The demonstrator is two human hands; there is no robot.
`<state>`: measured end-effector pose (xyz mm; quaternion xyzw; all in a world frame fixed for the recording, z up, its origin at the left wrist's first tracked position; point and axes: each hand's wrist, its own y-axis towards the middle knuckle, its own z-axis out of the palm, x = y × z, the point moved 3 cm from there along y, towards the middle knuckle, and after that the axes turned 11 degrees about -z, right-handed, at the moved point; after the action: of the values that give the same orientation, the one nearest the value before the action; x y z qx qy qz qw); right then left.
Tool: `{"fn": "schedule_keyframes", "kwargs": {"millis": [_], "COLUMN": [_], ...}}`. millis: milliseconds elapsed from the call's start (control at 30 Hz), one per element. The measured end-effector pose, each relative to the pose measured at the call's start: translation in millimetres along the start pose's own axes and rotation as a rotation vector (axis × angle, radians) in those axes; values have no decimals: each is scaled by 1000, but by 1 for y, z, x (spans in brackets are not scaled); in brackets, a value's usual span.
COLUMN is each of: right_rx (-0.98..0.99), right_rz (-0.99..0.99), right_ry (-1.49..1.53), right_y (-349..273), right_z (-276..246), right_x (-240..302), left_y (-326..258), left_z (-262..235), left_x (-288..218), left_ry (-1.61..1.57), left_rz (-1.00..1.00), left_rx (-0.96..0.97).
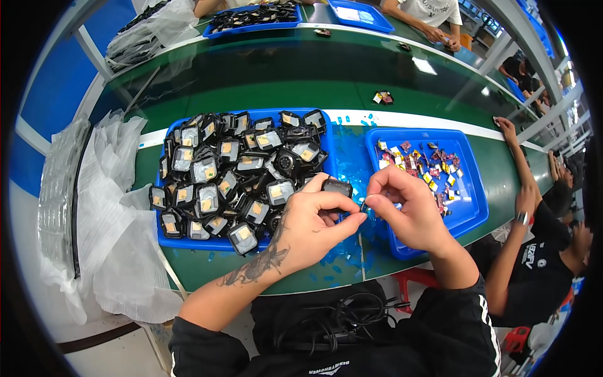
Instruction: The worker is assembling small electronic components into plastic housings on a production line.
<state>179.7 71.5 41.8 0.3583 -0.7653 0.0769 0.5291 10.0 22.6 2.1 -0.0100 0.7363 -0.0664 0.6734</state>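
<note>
Between the fingers of my left hand is a black watch case, raised over the gap between two blue trays. My right hand is beside it, thumb and forefinger pinched at a tiny dark piece close to the left fingertips; I cannot make out what it is. To the left, a blue tray is heaped with black watch cases, many with a tan patch. A second blue tray at the right holds small red circuit boards with yellow and white parts, partly behind my right hand.
Blue scraps litter the green table between the trays. Beyond a white strip runs a green belt carrying a small board cluster. Translucent wrapping sheets hang at left. A co-worker's arm reaches in at right.
</note>
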Motion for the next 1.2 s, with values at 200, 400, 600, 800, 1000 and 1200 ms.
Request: {"fn": "schedule_keyframes", "kwargs": {"millis": [200, 400, 600, 800, 1000, 1200], "right_rx": [-3, -4, 19, 13, 1, 39], "right_rz": [-161, -84, -109, -279, -219, -143], "right_ry": [-139, -90, -176, -428, -534, 58], "right_y": [-1, 0, 0, -8, 8, 9], "right_z": [7, 3, 7, 14, -1, -10], "right_x": [-2, -1, -3, 15, -18, -4], "left_y": [0, 1, 0, 2, 5, 4], "left_z": [2, 0, 0, -2, -9, -3], "left_x": [2, -4, -1, 3, -5, -5], "left_ry": [0, 37, 47, -118, 19, -297], "left_rz": [51, 111, 109, -17, 110, -130], "left_rx": [-8, 14, -2, -38, -90, 133]}}
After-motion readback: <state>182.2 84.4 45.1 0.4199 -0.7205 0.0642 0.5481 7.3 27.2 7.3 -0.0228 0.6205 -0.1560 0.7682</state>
